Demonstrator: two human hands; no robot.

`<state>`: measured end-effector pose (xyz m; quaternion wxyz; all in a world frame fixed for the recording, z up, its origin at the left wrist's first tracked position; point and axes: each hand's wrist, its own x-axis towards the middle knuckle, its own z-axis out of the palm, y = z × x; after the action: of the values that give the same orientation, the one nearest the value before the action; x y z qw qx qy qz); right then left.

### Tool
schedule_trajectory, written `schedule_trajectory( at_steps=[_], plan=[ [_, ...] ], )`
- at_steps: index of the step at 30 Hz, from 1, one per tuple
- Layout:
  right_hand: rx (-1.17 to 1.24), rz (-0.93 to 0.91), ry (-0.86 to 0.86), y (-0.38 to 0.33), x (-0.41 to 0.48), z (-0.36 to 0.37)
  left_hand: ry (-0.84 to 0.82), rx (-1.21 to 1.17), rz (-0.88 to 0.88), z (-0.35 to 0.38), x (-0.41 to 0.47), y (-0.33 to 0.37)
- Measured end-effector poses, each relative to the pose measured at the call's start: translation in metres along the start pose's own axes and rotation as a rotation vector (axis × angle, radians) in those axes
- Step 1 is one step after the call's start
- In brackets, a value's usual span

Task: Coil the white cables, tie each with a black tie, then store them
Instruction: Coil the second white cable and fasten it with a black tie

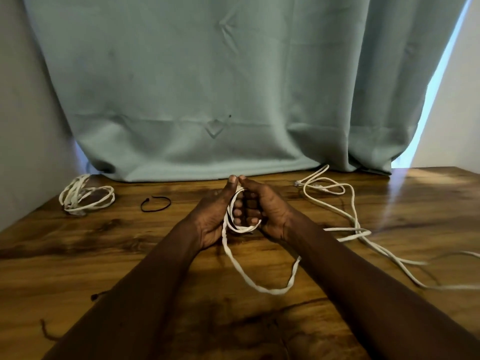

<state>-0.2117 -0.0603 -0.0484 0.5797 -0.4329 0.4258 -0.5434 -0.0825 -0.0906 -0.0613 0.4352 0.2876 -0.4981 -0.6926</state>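
Left hand [211, 222] and right hand [267, 211] both clutched a small coil [244, 229] over the table [78, 255] (thumbs nearly meeting above). Bundle [78, 196] and tie [155, 203] lay near the left edge; loose cable [353, 237] sprawled right.

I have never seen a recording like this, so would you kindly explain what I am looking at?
There is no machine here: a person works with bare hands, filmed by one camera worn on the head, looking forward and down. The left hand and right hand both curl their fingers round a white cable, held in small loops; its slack hangs to the wooden table. At the far left lies a coiled cable with a black tie beside it. More loose cable sprawls on the right. A green curtain hangs behind.
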Motion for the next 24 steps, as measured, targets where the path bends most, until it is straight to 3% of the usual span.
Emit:
schedule_trajectory(
  at_steps=[5, 12, 18, 24],
  plan=[
    [0.062, 0.015, 0.131, 0.000, 0.006, -0.017, -0.197, -0.151, -0.087, -0.004, 0.006, -0.003],
    [0.120, 0.013, 0.219, -0.007, 0.003, -0.027, -0.366, -0.229, -0.059, 0.006, 0.002, -0.005],
    [0.117, 0.033, 0.152, -0.005, 0.013, -0.024, -0.309, -0.153, -0.066, 0.000, 0.009, 0.001],
    [0.029, 0.042, 0.056, -0.007, 0.007, -0.022, -0.137, 0.000, -0.077, 0.002, 0.014, -0.001]
  ],
)
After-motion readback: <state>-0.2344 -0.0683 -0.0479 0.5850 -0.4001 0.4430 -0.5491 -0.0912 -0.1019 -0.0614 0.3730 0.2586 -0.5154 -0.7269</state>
